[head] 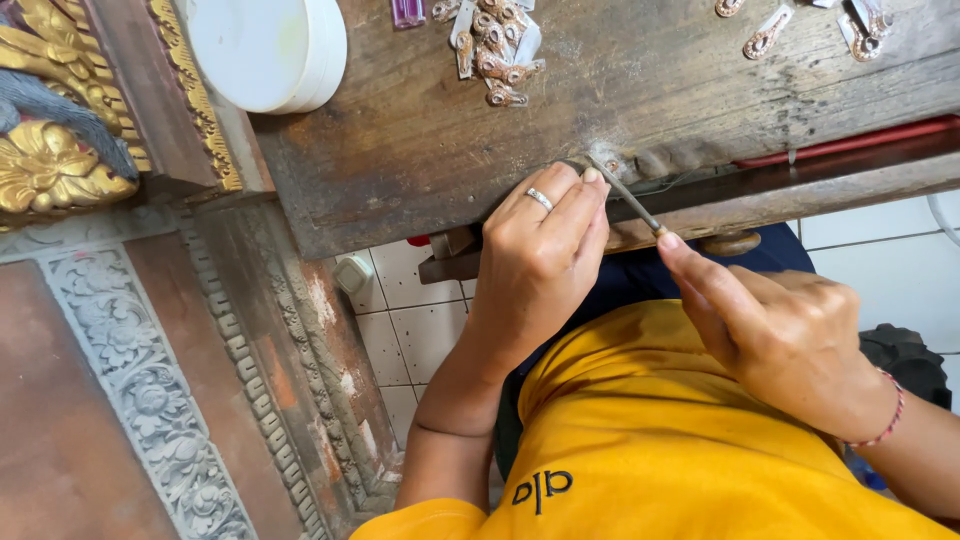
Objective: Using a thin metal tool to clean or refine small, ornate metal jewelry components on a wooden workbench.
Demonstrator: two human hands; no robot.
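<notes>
Left hand (540,265) curled tight, fingertips pinching a small piece against the worn wooden bench (620,90) edge; piece itself mostly hidden. Right hand (780,335) grips a slim metal file (628,195) between thumb and forefinger, tip at the pinched piece.

White lid (268,48), metal bits pile (492,45), gilt carving (50,150) nr bench top.

Both hands on a thin metal file (628,197) at the worn wooden bench (420,130) edge; small metal pieces (495,45) above
</notes>
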